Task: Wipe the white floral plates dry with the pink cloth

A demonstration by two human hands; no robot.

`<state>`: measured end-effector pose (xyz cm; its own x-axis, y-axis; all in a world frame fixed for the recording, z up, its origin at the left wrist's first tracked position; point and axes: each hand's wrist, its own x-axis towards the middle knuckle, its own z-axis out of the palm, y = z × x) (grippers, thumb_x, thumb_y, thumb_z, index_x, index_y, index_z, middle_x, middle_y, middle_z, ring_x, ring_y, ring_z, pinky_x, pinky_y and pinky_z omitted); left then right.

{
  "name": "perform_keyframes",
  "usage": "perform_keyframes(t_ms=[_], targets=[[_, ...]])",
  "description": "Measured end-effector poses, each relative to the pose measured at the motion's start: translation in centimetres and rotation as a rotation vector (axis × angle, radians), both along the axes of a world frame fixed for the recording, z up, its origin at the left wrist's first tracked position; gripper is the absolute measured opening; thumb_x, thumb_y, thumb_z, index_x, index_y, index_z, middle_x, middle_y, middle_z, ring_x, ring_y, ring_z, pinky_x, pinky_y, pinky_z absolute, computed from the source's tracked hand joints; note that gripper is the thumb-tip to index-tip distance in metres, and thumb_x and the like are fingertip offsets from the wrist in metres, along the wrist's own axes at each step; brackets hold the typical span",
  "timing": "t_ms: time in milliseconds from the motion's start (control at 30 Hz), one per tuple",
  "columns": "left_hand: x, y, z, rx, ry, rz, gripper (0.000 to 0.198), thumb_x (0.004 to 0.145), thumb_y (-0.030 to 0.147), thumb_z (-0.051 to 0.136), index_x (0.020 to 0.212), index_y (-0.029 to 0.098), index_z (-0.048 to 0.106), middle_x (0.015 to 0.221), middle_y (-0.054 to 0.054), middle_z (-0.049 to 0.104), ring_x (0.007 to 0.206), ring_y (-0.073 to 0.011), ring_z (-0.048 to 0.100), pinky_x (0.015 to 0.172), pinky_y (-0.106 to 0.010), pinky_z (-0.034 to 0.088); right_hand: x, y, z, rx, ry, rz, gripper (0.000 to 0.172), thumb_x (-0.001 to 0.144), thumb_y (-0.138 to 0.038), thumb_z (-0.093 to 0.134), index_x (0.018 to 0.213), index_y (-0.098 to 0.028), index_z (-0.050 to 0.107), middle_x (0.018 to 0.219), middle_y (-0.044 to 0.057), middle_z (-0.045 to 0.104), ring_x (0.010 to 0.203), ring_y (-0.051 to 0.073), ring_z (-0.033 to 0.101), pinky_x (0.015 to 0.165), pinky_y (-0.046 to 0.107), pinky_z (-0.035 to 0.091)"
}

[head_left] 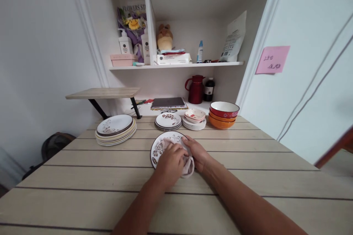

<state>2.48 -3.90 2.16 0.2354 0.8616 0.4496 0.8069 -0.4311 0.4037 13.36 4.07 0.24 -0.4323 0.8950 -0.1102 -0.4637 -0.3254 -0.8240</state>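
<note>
A round white plate (157, 146) with a dark rim and brown floral print is tilted up a little above the slatted table. Over its face my left hand (171, 161) presses a crumpled pinkish-beige cloth (188, 168), fingers bent around it. My right hand (196, 151) grips the plate's right edge, thumb on the upper face and the other fingers hidden beneath. Part of the cloth hangs between the two hands at the plate's near side.
Behind stand a small plate stack (168, 120), white saucers topped by a square dish (194, 115), and stacked bowls (224, 112). A taller plate stack (115, 129) is at left, near a raised wooden stand (103, 93). A red jug (195, 90) stands beyond.
</note>
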Motion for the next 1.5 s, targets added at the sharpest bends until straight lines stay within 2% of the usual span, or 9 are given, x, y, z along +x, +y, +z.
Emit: perform_keyframes(t_ms=[367, 533, 633, 767, 900, 1067, 1267, 1400, 1500], targets=[[-2.9, -1.1, 1.9, -0.324, -0.251, -0.198, 0.035, 0.082, 0.032, 0.057, 0.117, 0.029, 0.062, 0.133, -0.005, 0.049, 0.127, -0.0201, 0.043, 0.109, -0.036, 0.033, 0.0, -0.3, 0.5, -0.089, 0.029, 0.029, 0.017, 0.08, -0.03, 0.063, 0.094, -0.022, 0.058, 0.086, 0.002, 0.07, 0.08, 0.019, 0.066, 0.079, 0.036, 0.051], [-2.6, -0.9, 0.8, -0.222, -0.045, -0.156, 0.049, 0.069, 0.026, 0.073, 0.116, 0.034, 0.063, 0.137, -0.004, 0.045, 0.13, -0.0254, 0.038, 0.11, -0.042, 0.031, 0.2, 0.1, 0.2, -0.099, 0.04, 0.043, 0.022, 0.08, -0.033, 0.063, 0.099, -0.023, 0.057, 0.091, 0.003, 0.07, 0.082, 0.019, 0.066, 0.08, 0.036, 0.052], [-2.4, -0.5, 0.3, -0.116, 0.001, -0.142, 0.039, 0.074, 0.019, 0.068, 0.111, 0.034, 0.066, 0.136, -0.004, 0.046, 0.127, -0.0234, 0.041, 0.109, -0.04, 0.033, 0.4, 0.0, 0.4, -0.111, 0.021, 0.045, 0.022, 0.081, -0.033, 0.063, 0.099, -0.024, 0.057, 0.089, 0.002, 0.07, 0.08, 0.018, 0.066, 0.077, 0.035, 0.052], [-2.9, 0.0, 0.3, -0.046, 0.031, 0.043, 0.042, 0.077, 0.017, 0.064, 0.116, 0.033, 0.063, 0.142, -0.005, 0.039, 0.131, -0.0259, 0.036, 0.108, -0.045, 0.031, 0.3, -0.3, 0.8, -0.093, -0.025, 0.077, 0.021, 0.08, -0.034, 0.064, 0.097, -0.023, 0.058, 0.088, 0.003, 0.07, 0.079, 0.019, 0.066, 0.073, 0.034, 0.052], [-3.5, 0.0, 0.4, -0.042, 0.09, 0.283, 0.074, 0.067, 0.038, 0.076, 0.134, 0.033, 0.046, 0.151, -0.01, 0.025, 0.136, -0.034, 0.025, 0.106, -0.054, 0.027, 0.2, -0.6, 0.7, -0.095, -0.046, 0.104, 0.023, 0.08, -0.036, 0.064, 0.096, -0.021, 0.058, 0.092, 0.006, 0.071, 0.082, 0.021, 0.067, 0.075, 0.036, 0.052], [-2.8, -0.3, 0.9, -0.107, 0.099, 0.464, 0.075, 0.064, 0.045, 0.076, 0.131, 0.026, 0.049, 0.142, -0.015, 0.037, 0.123, -0.0349, 0.041, 0.099, -0.049, 0.035, 0.2, -0.5, 0.6, -0.091, -0.056, 0.074, 0.024, 0.08, -0.038, 0.063, 0.097, -0.021, 0.058, 0.094, 0.006, 0.071, 0.082, 0.022, 0.066, 0.074, 0.036, 0.052], [-1.7, -0.2, 0.8, -0.165, 0.07, 0.224, 0.028, 0.082, 0.022, 0.058, 0.11, 0.02, 0.061, 0.12, -0.009, 0.052, 0.111, -0.0223, 0.05, 0.094, -0.034, 0.042, 0.0, -0.1, 0.2, -0.059, -0.036, 0.058, 0.022, 0.08, -0.038, 0.064, 0.092, -0.021, 0.058, 0.08, 0.002, 0.07, 0.069, 0.018, 0.064, 0.063, 0.03, 0.05], [-1.5, -0.1, 1.0, -0.116, 0.138, 0.076, 0.037, 0.079, 0.006, 0.051, 0.111, 0.023, 0.062, 0.121, -0.004, 0.056, 0.11, -0.0209, 0.048, 0.096, -0.033, 0.039, -0.1, -0.2, 0.2, -0.07, -0.02, 0.052, 0.027, 0.082, -0.041, 0.061, 0.099, -0.02, 0.059, 0.089, 0.004, 0.071, 0.08, 0.018, 0.066, 0.072, 0.031, 0.052], [-1.7, 0.0, 1.2, -0.082, 0.196, 0.118, 0.043, 0.08, 0.005, 0.049, 0.114, 0.027, 0.062, 0.125, 0.0, 0.057, 0.109, -0.0214, 0.048, 0.095, -0.035, 0.038, -0.1, -0.6, 0.7, -0.062, -0.031, 0.086, 0.03, 0.083, -0.043, 0.061, 0.101, -0.019, 0.06, 0.09, 0.005, 0.072, 0.081, 0.019, 0.066, 0.076, 0.032, 0.052]])
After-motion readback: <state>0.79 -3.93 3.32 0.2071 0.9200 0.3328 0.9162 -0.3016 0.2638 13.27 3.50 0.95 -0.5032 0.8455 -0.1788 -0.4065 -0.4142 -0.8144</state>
